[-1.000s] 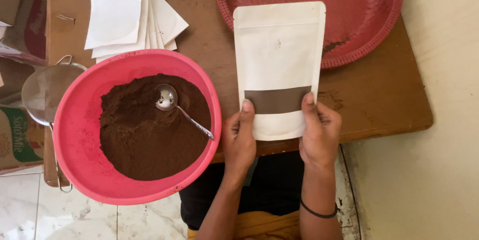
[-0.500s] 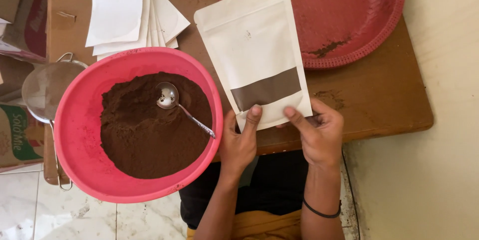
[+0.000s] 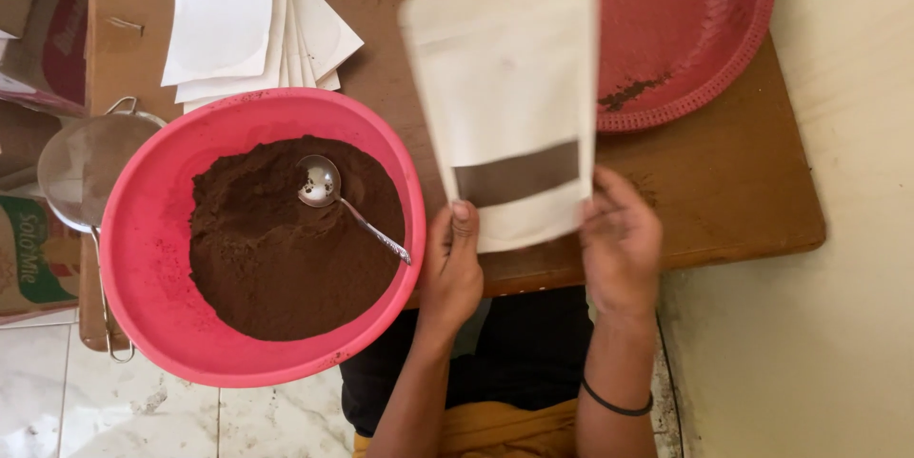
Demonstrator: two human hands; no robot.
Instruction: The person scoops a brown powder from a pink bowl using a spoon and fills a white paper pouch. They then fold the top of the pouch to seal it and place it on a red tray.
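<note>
A brown wooden desk (image 3: pixel 724 201) fills the view, with pale tiled floor (image 3: pixel 190 420) below my left hand and a cream wall or floor surface off to the right. I hold a white stand-up pouch (image 3: pixel 505 87) with a dark window strip, up above the desk just ahead of both hands. My left hand (image 3: pixel 455 268) pinches its lower left corner with the thumb on the front; my right hand (image 3: pixel 621 244) closes around the lower right edge. Its top leans away from me and is blurred, so I cannot tell whether its mouth is open. Held by the bottom like this, the pouch stays upright.

Just left of my left hand sits a pink bowl (image 3: pixel 143 258) of dark brown powder (image 3: pixel 276 258), overhanging the desk's edge toward me. A metal spoon (image 3: pixel 333 196) lies in the powder, handle pointing at my left hand, within easy reach. Beyond the bowl lies a stack of flat white pouches (image 3: pixel 238 10). Past the held pouch rests a red tray (image 3: pixel 705 1) with traces of powder. A metal sieve (image 3: pixel 81 163) sits at the bowl's far left.
</note>
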